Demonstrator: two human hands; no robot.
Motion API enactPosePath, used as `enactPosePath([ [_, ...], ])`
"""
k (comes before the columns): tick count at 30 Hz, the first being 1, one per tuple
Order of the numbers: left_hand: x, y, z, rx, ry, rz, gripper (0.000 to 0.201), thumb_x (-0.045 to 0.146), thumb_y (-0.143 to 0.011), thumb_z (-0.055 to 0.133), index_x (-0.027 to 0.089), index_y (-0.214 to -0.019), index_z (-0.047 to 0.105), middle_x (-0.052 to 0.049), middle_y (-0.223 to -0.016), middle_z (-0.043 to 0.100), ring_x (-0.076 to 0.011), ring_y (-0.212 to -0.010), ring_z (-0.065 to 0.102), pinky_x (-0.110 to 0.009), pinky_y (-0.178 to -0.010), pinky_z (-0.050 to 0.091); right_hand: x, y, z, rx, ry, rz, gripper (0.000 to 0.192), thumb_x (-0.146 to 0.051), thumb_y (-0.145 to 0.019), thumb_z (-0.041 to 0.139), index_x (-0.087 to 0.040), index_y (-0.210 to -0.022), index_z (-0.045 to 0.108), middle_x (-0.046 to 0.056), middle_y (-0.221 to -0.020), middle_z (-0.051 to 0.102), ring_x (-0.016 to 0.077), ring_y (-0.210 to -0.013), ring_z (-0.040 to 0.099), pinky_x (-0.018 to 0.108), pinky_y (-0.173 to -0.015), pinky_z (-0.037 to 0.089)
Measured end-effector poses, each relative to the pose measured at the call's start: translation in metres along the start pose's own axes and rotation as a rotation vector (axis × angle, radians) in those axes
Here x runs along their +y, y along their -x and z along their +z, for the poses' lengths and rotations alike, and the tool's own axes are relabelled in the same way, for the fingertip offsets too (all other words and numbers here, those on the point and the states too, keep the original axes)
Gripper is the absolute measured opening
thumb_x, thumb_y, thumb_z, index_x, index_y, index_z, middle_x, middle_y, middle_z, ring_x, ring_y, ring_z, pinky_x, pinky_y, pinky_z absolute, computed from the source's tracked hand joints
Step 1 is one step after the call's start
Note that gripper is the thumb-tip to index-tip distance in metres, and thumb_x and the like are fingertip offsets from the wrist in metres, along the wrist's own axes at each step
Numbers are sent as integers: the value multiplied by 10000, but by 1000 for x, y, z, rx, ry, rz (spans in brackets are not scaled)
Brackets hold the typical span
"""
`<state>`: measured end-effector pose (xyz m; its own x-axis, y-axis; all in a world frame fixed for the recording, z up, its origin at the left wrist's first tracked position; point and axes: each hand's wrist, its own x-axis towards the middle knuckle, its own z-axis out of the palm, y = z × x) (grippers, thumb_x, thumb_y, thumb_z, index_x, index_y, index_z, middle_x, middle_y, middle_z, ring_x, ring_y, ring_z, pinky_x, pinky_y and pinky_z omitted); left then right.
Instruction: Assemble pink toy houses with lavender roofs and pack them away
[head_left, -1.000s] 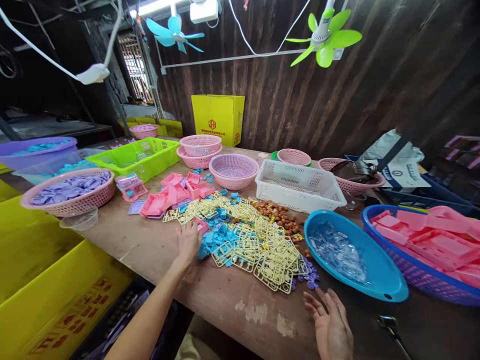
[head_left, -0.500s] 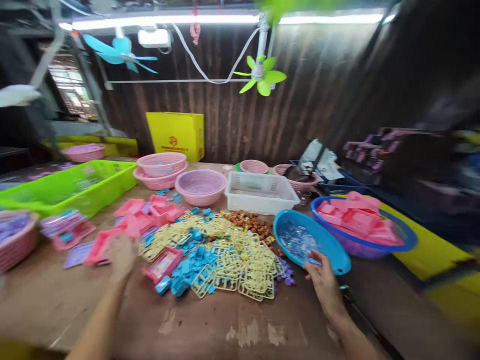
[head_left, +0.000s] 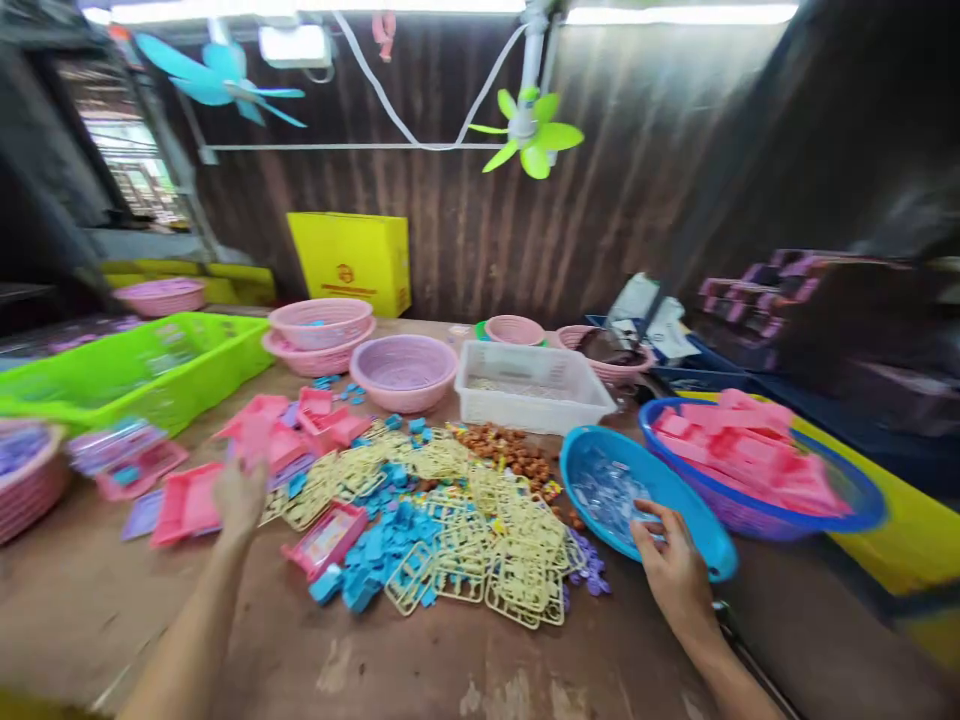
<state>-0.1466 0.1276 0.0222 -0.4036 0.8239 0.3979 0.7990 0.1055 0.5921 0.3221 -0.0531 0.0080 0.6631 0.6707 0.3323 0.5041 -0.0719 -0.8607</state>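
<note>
My left hand (head_left: 240, 498), smeared by motion, is at the pink plastic trays (head_left: 187, 503) on the left of the table. Its fingertips meet a blurred pink piece (head_left: 255, 437), and I cannot tell whether they grip it. My right hand (head_left: 679, 565) reaches over the near side of a blue oval basin (head_left: 690, 515), fingers bent and apart from the thumb. Clear plastic pieces (head_left: 607, 490) lie in that basin. Between my hands spread cream-coloured part frames (head_left: 517, 560), light blue pieces (head_left: 390, 545), small brown pieces (head_left: 510, 450) and a pink box (head_left: 328, 540).
A green crate (head_left: 202, 375) stands at the left, beside a pink basket (head_left: 34, 490). Pink bowls (head_left: 322, 350), a lilac basket (head_left: 405, 400) and a white crate (head_left: 536, 408) line the back. At the right, a blue-rimmed basket (head_left: 817, 530) holds pink parts. Fans (head_left: 532, 130) hang above.
My right hand has moved further in over the blue basin. My left hand has shifted slightly up among the pink trays. The camera view has tilted down a little.
</note>
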Motion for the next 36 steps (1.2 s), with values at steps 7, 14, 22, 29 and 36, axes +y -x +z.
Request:
enactPosePath([
  [7,46,110,0,-350,88,451,170,277,-815,429,223,-688,529,-61,-787,624,-204,-771,562,-346,-749,482,-64,55,99,-613,-330,102,580,-503,-626,646,-210,-1114,535,95,-1124,591,212,-871,581,321,-692,486],
  [14,46,154,-4,-514,123,755,216,381,-859,432,288,-989,577,-60,-1074,608,-225,-1038,542,-339,-940,450,-94,95,178,-772,-627,324,489,-430,-627,665,-188,-1025,519,26,-881,641,174,-751,586,282,-669,474],
  [22,-85,31,-30,-127,-185,85,272,79,-803,382,107,-1017,547,-196,-1138,535,-382,-1230,370,-658,-993,213,-99,100,189,-819,-632,335,263,-310,-571,608,-194,-806,604,-2,-753,621,162,-652,540,253,-584,436],
  [29,-63,50,-40,-223,-212,226,259,18,-803,404,163,-814,618,-77,-878,648,-239,-956,573,-524,-1050,222,-129,123,205,-1149,-513,-281,79,-213,-628,612,-207,-687,664,88,-1058,614,252,-1031,530,369,-920,376],
  [36,6,80,-25,-677,265,627,178,209,-856,504,200,-801,673,1,-790,692,-129,-760,611,-348,-995,350,-144,125,215,-1149,-473,-470,204,-133,-683,542,-228,-777,696,75,-1015,624,225,-1009,549,368,-910,393],
])
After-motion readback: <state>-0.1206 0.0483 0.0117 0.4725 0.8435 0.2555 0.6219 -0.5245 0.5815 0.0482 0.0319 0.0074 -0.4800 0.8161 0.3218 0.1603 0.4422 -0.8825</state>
